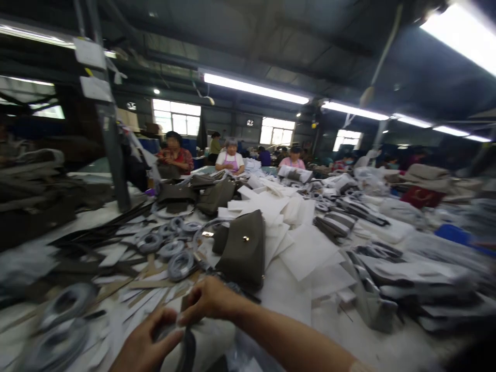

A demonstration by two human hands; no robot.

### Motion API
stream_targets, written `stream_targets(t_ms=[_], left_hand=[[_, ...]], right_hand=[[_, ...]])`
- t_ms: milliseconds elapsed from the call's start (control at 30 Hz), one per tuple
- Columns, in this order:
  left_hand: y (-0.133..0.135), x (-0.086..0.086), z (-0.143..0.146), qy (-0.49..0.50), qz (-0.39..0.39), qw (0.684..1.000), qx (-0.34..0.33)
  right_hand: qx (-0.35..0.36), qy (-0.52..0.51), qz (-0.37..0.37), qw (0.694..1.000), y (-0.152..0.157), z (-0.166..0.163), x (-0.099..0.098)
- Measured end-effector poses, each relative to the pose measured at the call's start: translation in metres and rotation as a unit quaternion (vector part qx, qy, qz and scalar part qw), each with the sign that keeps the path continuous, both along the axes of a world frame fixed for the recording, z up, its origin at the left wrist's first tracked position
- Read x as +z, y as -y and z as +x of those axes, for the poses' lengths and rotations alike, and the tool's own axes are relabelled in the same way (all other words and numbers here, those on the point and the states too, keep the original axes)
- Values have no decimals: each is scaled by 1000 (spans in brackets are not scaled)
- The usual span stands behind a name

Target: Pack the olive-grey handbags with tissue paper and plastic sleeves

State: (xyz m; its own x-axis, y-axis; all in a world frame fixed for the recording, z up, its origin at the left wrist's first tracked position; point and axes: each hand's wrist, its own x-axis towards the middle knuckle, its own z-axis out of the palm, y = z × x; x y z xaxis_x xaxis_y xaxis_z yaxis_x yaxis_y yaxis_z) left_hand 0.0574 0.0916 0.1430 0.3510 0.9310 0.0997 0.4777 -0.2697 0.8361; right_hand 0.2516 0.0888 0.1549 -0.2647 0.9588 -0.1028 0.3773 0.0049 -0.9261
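At the bottom of the head view, my left hand is curled, thumb and fingers closing round a greyish part that blur keeps me from naming. Its fingertips meet those of my right hand, which pinches the upper end of a dark strap. This strap runs down over a pale, soft-looking piece below my hands, mostly hidden by my right forearm. Just beyond my right hand, a dark olive handbag with a small gold-coloured fastener stands on the table.
Coiled grey straps and loose strips lie left. White foam sheets spread across the middle. Stacked grey bag pieces cover the right. A metal post rises at left. Several co-workers sit across the table, one in a lilac apron.
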Motion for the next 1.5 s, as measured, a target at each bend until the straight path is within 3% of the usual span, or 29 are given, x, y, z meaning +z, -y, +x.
stream_targets(t_ms=[233,467,833,967,1067,1233,1367,1500], left_hand=[[6,7,-1,15,-51,997,-47],[3,-4,-3,23,-139,987,-81],[-8,-22,8,147,-189,968,-69],[-6,-15,-1,134,-163,972,-101],[2,-6,-7,99,-88,984,-119],[17,-9,-3,18,33,997,-73],[18,-18,2,-1,65,996,-56],[13,-15,2,38,70,996,-47]], right_hand=[[22,97,80,992,6,-2,3],[42,236,171,956,18,-3,16],[91,432,300,846,30,-18,11],[95,449,344,820,32,-16,7],[92,436,378,812,27,-12,4],[73,416,369,828,22,-12,-3],[64,412,369,831,23,-12,-7],[70,417,382,822,23,-9,-5]])
